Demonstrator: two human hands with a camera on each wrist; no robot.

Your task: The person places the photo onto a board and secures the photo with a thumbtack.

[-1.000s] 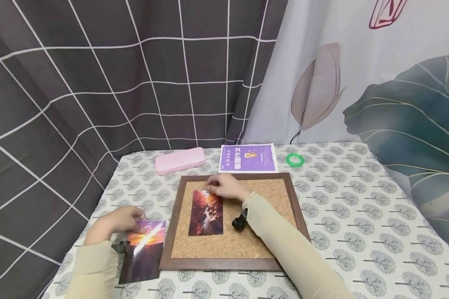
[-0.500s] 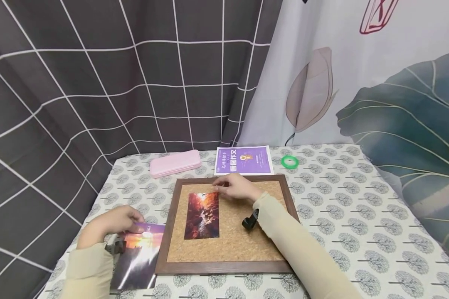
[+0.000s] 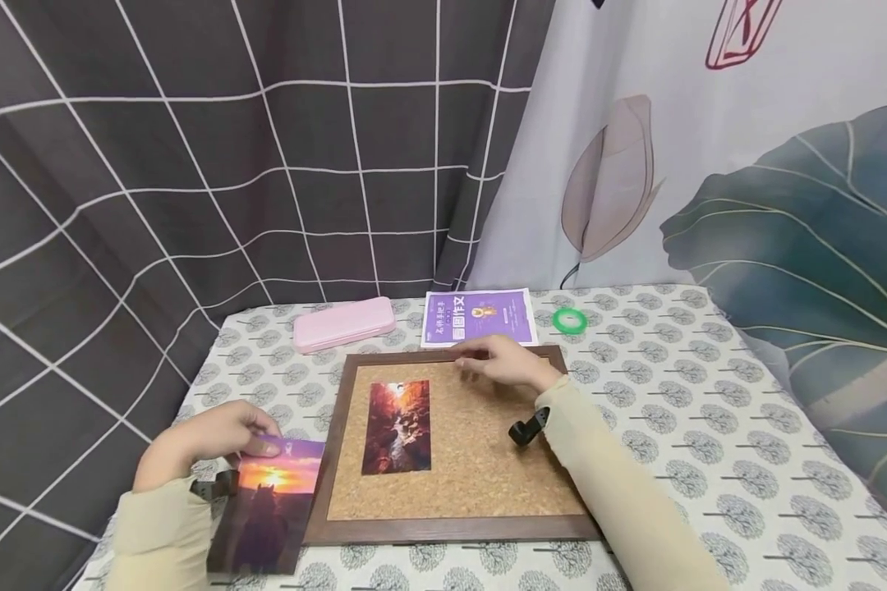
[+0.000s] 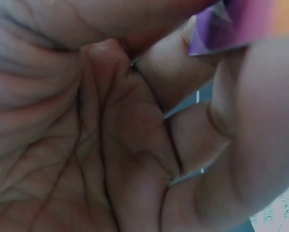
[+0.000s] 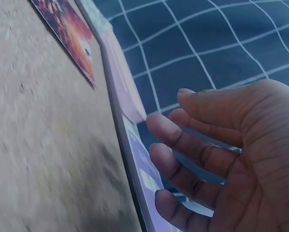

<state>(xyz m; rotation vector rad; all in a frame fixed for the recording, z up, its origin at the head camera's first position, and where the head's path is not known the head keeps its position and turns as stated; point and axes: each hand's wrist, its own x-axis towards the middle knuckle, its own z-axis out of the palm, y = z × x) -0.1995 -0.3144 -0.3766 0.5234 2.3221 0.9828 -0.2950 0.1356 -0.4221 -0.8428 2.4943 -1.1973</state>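
My left hand (image 3: 225, 439) pinches the top left part of a sunset photo (image 3: 277, 513) with a horse's dark silhouette, beside the board's left edge. The photo's purple corner (image 4: 214, 29) shows between thumb and fingers in the left wrist view. A brown-framed cork board (image 3: 503, 468) lies on the table. On its left half is a red canyon-stream photo (image 3: 397, 431), with a small dark dot near the top edge, too small to identify. Over the board's top edge hovers my right hand (image 3: 504, 361); its loosely bent fingers (image 5: 183, 140) hold nothing.
Behind the board lie a pink case (image 3: 344, 322), a purple booklet (image 3: 476, 316) and a green tape roll (image 3: 569, 321). The tree-print tablecloth (image 3: 710, 460) extends to the right. Grid-patterned and leaf-patterned curtains hang behind the table.
My right hand has left the top of the red photo and moved right along the board's upper edge. The left hand keeps its pinch on the sunset photo, whose glare has faded.
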